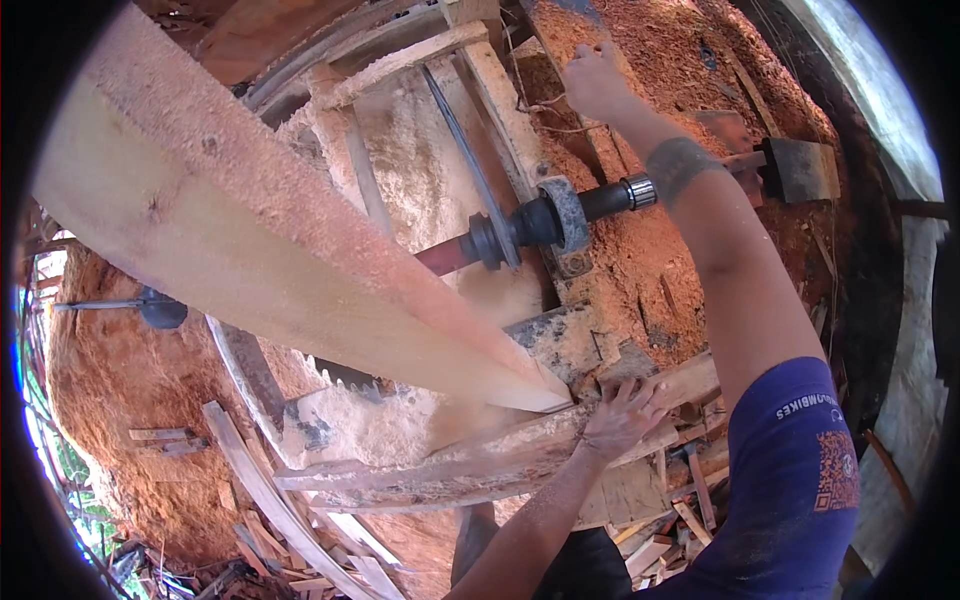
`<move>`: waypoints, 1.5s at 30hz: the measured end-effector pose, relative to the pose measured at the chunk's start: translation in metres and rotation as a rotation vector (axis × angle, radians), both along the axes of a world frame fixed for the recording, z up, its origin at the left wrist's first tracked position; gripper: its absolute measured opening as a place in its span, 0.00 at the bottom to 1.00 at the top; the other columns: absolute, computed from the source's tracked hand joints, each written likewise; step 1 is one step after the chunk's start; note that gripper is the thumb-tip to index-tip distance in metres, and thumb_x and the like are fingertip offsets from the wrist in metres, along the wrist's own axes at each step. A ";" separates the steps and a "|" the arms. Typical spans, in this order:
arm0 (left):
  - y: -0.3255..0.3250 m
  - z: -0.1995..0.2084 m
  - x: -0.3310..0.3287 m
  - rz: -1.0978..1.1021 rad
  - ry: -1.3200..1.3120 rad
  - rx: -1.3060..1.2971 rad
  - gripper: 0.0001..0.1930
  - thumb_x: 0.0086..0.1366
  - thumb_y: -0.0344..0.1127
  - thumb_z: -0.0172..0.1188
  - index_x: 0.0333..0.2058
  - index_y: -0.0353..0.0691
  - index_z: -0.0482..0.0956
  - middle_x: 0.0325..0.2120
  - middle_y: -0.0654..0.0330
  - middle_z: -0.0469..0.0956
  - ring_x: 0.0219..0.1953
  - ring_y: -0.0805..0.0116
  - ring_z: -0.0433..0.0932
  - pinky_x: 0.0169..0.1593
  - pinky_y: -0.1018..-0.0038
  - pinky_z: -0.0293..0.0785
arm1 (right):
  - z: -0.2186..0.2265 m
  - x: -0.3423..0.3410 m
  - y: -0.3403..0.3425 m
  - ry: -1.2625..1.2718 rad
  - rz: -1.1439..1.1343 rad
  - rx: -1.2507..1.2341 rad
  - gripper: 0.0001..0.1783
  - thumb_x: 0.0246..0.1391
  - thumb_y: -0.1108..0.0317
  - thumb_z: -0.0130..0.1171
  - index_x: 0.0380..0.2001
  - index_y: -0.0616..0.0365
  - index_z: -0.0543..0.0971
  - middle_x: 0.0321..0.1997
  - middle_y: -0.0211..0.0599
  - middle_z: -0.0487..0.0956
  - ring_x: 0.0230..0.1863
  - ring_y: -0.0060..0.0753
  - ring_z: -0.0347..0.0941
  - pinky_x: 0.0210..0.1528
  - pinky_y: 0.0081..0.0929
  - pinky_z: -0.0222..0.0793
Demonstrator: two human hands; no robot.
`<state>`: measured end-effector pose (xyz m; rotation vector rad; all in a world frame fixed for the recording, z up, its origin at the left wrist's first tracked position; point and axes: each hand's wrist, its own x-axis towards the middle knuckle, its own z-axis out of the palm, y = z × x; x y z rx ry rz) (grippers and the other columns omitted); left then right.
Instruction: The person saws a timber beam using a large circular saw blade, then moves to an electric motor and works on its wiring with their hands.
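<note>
My left hand (pixel 625 415) lies on the near wooden rail (pixel 430 462) of a saw bench, its fingers spread, beside the narrow end of a large, thick timber (pixel 260 220). That timber slants across the bench from the upper left. Under its lower edge shows the toothed rim of a circular saw blade (pixel 348 378). My right arm reaches far forward past the drive shaft (pixel 605 200). At its end my right hand (pixel 597 88) is closed beside a sawdust-covered board (pixel 560 30); what it grips, if anything, is hidden.
A belt (pixel 462 140) runs to a dark pulley (pixel 490 240) on the shaft, held by a bearing block (pixel 568 215). Orange sawdust (pixel 650 280) is heaped at the right. Offcuts (pixel 650 550) and long strips (pixel 255 480) lie below the bench.
</note>
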<state>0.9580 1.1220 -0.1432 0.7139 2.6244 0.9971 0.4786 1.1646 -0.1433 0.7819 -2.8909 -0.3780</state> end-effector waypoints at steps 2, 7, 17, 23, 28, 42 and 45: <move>-0.002 0.001 -0.001 -0.066 0.082 -0.030 0.22 0.65 0.47 0.59 0.55 0.47 0.76 0.56 0.63 0.70 0.58 0.58 0.66 0.59 0.57 0.66 | -0.002 0.000 -0.007 -0.010 -0.010 0.007 0.10 0.49 0.66 0.56 0.33 0.50 0.85 0.37 0.34 0.84 0.56 0.37 0.71 0.64 0.56 0.52; 0.003 -0.003 0.002 -0.003 0.073 0.020 0.22 0.64 0.47 0.59 0.55 0.47 0.77 0.56 0.63 0.70 0.58 0.59 0.65 0.59 0.55 0.65 | -0.011 -0.003 -0.012 0.077 0.088 -0.137 0.10 0.49 0.68 0.54 0.25 0.56 0.84 0.32 0.38 0.82 0.52 0.39 0.71 0.60 0.53 0.55; 0.003 -0.007 0.004 -0.003 0.061 0.037 0.21 0.65 0.47 0.59 0.55 0.48 0.77 0.55 0.62 0.71 0.57 0.59 0.65 0.59 0.55 0.65 | -0.009 0.000 -0.026 -0.019 0.051 -0.084 0.10 0.52 0.66 0.55 0.31 0.51 0.85 0.37 0.32 0.84 0.56 0.37 0.70 0.63 0.59 0.51; 0.000 -0.004 0.001 -0.021 0.052 0.009 0.20 0.66 0.46 0.57 0.54 0.49 0.78 0.56 0.62 0.70 0.59 0.57 0.65 0.61 0.54 0.63 | -0.004 0.005 -0.017 -0.027 0.015 -0.022 0.10 0.52 0.65 0.56 0.32 0.49 0.85 0.37 0.33 0.84 0.56 0.38 0.70 0.63 0.58 0.52; 0.002 -0.002 0.002 -0.020 0.040 0.006 0.20 0.66 0.47 0.57 0.55 0.50 0.77 0.57 0.61 0.70 0.59 0.57 0.64 0.61 0.54 0.62 | -0.002 0.003 -0.005 -0.038 -0.052 -0.028 0.10 0.52 0.65 0.57 0.34 0.49 0.86 0.39 0.35 0.84 0.57 0.37 0.70 0.65 0.57 0.50; 0.001 -0.004 0.001 0.018 0.058 0.032 0.20 0.64 0.46 0.60 0.53 0.49 0.78 0.54 0.64 0.72 0.57 0.60 0.65 0.59 0.59 0.64 | -0.007 0.003 -0.025 -0.001 0.005 -0.055 0.09 0.51 0.63 0.58 0.31 0.51 0.86 0.36 0.32 0.84 0.57 0.36 0.70 0.62 0.56 0.51; 0.002 -0.005 0.002 0.022 0.103 0.037 0.21 0.64 0.46 0.60 0.54 0.48 0.78 0.53 0.64 0.72 0.56 0.61 0.66 0.59 0.59 0.64 | -0.005 0.004 -0.026 -0.009 0.010 -0.063 0.10 0.51 0.62 0.58 0.31 0.50 0.86 0.36 0.32 0.84 0.56 0.36 0.70 0.61 0.56 0.52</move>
